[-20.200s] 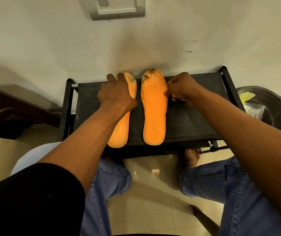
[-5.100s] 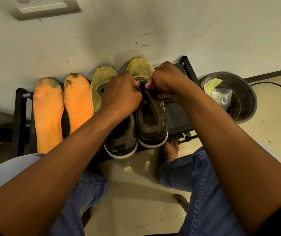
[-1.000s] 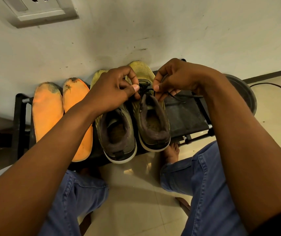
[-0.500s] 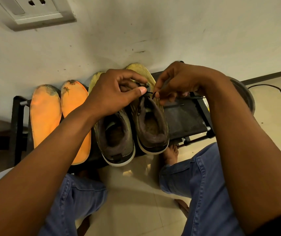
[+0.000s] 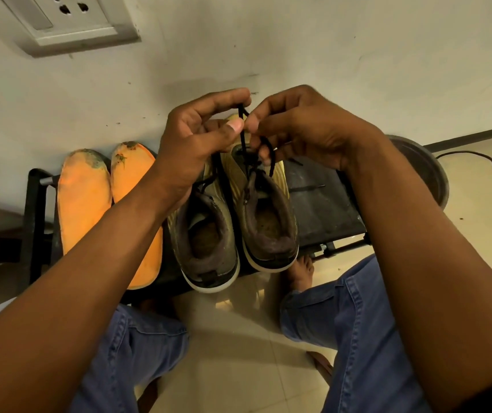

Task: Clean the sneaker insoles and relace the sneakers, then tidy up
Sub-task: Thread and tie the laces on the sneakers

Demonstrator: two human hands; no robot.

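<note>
Two worn olive-yellow sneakers stand side by side on a low black rack point(image 5: 325, 201), heels toward me: the left sneaker point(image 5: 206, 239) and the right sneaker point(image 5: 268, 225). A black lace point(image 5: 242, 135) runs up from the right sneaker's eyelets. My left hand point(image 5: 197, 138) and my right hand point(image 5: 298, 129) are raised above the toes, fingertips almost meeting, both pinching that lace. Two orange insoles lie on the rack's left part: the outer insole point(image 5: 83, 198) and the inner insole point(image 5: 137, 180), both dirty at the toe end.
The rack stands against a pale wall with a socket plate point(image 5: 68, 19) high at left. A dark round basin point(image 5: 423, 171) sits on the floor right of the rack, and a black cable point(image 5: 483, 162) runs beyond it. My knees in jeans and a bare foot point(image 5: 300, 272) are below.
Both hands have risen and come together, drawing the black lace up from the right sneaker. The sneakers and insoles have stayed in place.
</note>
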